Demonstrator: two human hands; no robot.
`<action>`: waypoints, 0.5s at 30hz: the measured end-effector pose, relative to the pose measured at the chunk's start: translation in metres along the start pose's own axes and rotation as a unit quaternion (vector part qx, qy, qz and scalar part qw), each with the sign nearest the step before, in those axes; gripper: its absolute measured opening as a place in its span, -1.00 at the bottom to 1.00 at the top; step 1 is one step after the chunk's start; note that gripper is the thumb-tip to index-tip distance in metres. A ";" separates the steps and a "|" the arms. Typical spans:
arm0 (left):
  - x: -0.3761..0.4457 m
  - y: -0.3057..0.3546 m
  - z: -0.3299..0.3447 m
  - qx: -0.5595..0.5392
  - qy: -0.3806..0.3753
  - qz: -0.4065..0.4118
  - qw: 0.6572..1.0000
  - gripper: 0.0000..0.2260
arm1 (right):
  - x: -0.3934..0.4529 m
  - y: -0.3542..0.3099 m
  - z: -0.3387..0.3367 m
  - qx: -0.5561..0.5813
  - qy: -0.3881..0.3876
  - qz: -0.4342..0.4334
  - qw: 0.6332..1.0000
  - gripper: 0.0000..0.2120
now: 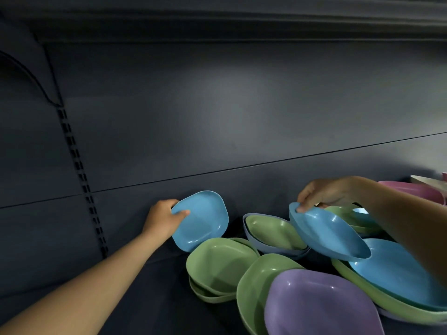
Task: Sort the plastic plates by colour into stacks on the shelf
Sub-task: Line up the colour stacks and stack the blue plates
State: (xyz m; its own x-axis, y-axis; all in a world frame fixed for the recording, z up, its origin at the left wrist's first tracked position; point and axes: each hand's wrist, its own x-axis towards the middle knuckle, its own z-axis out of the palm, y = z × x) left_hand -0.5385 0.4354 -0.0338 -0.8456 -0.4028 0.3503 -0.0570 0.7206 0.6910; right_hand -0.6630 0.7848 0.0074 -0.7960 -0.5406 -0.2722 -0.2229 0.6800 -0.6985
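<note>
Shelf floor (145, 298) left of my left hand (163, 220): bare, open for passage up to the slotted upright (79, 170). Right half crowded: green stack (217, 269), purple plate (319, 305), green-in-lilac plate (273, 232), blue-on-green pile (399, 281) touching or overlapping, blocking the way

purple plate (321, 305): cut off by the bottom edge.
pink plate (411, 189): far side hidden behind the right forearm (399, 218).
white plate (428, 180): only a sliver shows at the right edge.
green stack (217, 269): lower plates show only as rims, count unclear.
left hand (164, 218): fingers hidden behind the blue plate (203, 221).
right-hand pile: lower plates covered, colours partly hidden.
</note>
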 end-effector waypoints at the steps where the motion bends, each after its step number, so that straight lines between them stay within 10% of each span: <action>1: -0.002 0.000 -0.006 0.000 -0.002 0.001 1.000 -0.91 | -0.005 -0.004 -0.001 0.003 0.010 0.003 1.000 -0.86; 15: -0.065 -0.027 -0.159 -0.085 0.013 -0.052 0.995 -0.94 | -0.084 -0.138 0.081 0.005 0.152 -0.031 0.988 -0.81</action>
State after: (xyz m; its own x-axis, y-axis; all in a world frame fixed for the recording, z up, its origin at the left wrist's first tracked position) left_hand -0.3981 0.3521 0.0250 -0.8261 -0.4855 0.2862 -0.0509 0.5700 0.8201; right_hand -0.5198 0.6964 0.0731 -0.9138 -0.4059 -0.0180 -0.2720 0.6440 -0.7150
